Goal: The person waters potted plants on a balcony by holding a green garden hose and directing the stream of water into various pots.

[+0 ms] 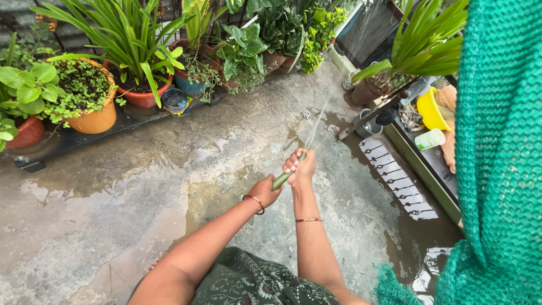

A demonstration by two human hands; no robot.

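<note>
Both arms reach forward from the bottom of the view, bare to above the elbow, and meet in front of the body. The left hand (264,191) sits nearer the body, fingers curled shut around the lower part of a green hose (280,179), with a bangle on its wrist. The right hand (300,164) is just beyond the left hand, its grip closed on the hose end, knuckles up; its forearm runs nearly straight, a thin bangle at mid-forearm.

hose (282,178) | green, thin | tilted up-right above wet concrete | nozzle end spraying water upward
</note>
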